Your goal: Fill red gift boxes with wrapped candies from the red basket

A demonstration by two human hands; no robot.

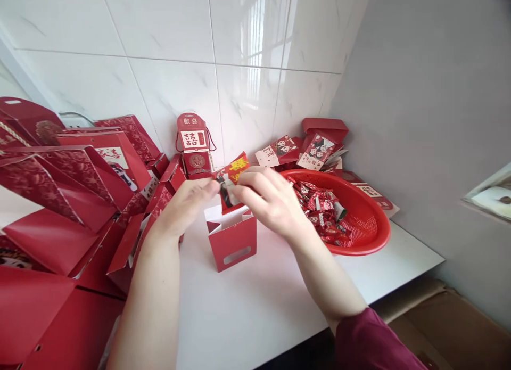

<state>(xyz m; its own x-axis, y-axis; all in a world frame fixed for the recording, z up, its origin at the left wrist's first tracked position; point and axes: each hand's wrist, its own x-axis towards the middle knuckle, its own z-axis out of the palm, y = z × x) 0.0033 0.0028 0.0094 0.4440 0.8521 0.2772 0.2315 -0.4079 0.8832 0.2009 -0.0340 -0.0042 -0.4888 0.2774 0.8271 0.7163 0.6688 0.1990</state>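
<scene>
An open small red gift box (233, 243) stands on the white table (255, 306), its white inside showing. Just above its mouth both hands meet. My left hand (187, 205) pinches one end of a red and yellow wrapped packet (231, 178). My right hand (271, 197) grips the other side of the same packet, fingers curled round it. To the right sits a red plastic basket (369, 237) holding several red wrapped candies (323, 210).
Many red gift boxes and folded lids (80, 199) pile up on the left. One closed box with a cord handle (194, 144) stands against the tiled wall. Flat printed cards (315, 149) lie behind the basket. A cardboard carton (439, 322) sits below the table's right edge.
</scene>
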